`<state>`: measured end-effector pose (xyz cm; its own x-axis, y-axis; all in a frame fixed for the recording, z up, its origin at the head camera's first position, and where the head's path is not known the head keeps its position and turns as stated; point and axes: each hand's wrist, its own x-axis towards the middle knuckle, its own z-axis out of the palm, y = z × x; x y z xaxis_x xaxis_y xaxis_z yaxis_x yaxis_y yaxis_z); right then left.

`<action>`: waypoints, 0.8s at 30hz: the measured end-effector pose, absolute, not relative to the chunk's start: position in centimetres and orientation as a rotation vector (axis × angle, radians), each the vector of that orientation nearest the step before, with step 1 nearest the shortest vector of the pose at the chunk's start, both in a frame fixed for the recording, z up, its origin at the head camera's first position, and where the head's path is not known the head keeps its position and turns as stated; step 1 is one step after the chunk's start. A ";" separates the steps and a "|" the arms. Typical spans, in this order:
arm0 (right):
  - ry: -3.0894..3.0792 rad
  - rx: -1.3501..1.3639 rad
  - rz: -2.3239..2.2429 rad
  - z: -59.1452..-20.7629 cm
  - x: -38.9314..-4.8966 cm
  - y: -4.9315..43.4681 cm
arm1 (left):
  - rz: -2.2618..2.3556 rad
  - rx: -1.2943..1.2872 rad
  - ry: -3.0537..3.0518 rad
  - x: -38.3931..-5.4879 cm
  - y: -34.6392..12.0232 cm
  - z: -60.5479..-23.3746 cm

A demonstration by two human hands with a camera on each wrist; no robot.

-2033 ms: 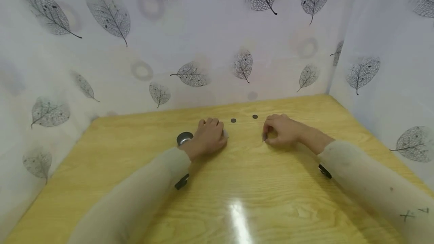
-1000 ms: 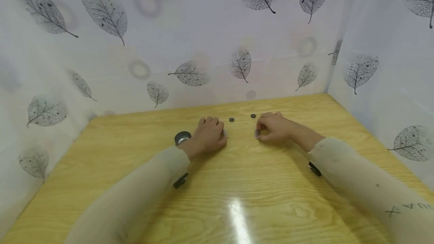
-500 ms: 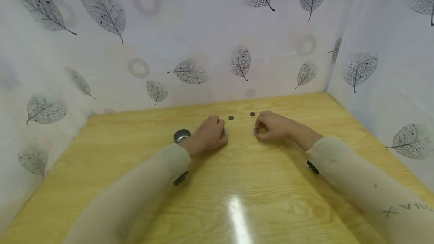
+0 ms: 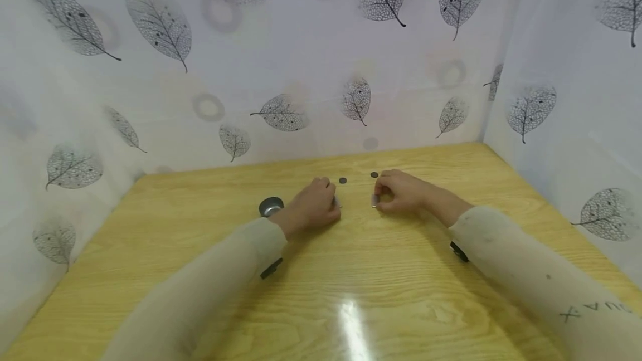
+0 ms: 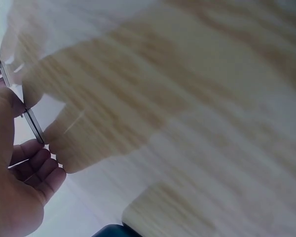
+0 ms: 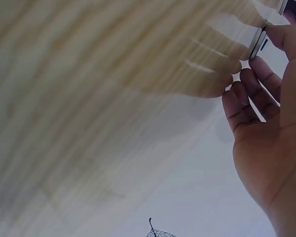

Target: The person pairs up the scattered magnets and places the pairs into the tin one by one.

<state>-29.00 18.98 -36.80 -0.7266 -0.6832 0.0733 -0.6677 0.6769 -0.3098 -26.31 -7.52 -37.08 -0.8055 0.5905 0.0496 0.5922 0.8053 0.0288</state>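
Observation:
My left hand point(image 4: 313, 205) pinches a small, thin, flat piece with a silvery edge point(image 5: 33, 126) between thumb and fingertip. A similar small silvery flat piece point(image 4: 374, 200) is pinched by my right hand point(image 4: 401, 191), with its thumb and index finger at opposite ends in the right wrist view point(image 6: 257, 43). Both pieces stand on edge at the tabletop, facing each other across a short gap. Just beyond the hands lie two small dark round discs, a left one point(image 4: 343, 180) and a right one point(image 4: 374, 175). What the pieces are is too small to tell.
Behind my left wrist sits a round black-rimmed object point(image 4: 271, 205) with a shiny metallic inside, partly hidden. The glossy wooden table point(image 4: 341, 261) reflects the hands and a light. A white curtain with leaf prints point(image 4: 301, 71) borders the table's back and sides.
My right hand has moved left with its piece, and my left hand has shifted slightly right, so the gap between the pieces has narrowed. The discs stay in place.

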 end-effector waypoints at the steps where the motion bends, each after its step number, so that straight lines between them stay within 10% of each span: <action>1: 2.830 -1.138 -0.497 -36.7 -29.0 18.9 | -0.057 -0.970 -2.944 -26.3 -7.5 -37.1; 24: 2.838 -1.137 -0.426 -36.9 -29.4 17.5 | -0.036 -0.968 -2.946 -26.6 -7.3 -37.2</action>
<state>-29.43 17.53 -36.87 -0.7273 -0.6843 0.0517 -0.6693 0.6907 -0.2737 -26.64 -7.31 -37.20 -0.8046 0.5921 0.0457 0.5930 0.8051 0.0096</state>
